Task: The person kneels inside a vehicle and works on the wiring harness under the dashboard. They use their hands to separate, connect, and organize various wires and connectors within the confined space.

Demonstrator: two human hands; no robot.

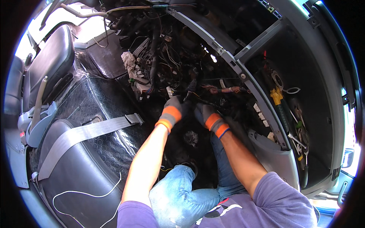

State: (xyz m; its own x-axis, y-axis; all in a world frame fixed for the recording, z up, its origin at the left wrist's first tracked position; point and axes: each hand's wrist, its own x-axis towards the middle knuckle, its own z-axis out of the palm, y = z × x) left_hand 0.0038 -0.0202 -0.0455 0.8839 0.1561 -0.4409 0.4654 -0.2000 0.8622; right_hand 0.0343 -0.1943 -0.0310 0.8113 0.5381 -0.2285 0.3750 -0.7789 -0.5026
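Black seat [76,171] at lower left, grey seat belt [87,133] strapped across it, thin white cord [87,194] lying on cushion. Yellow-handled screwdriver [277,97] far right of seat, on grey dashboard shelf [334,114].

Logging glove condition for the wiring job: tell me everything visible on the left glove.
The left glove is dark grey knit with a wide orange cuff edged in grey at the wrist. It looks like coated fabric, intact, worn snug on the left hand. The fingers curl forward into the tangle of wires under the stripped dashboard, beside the right glove.
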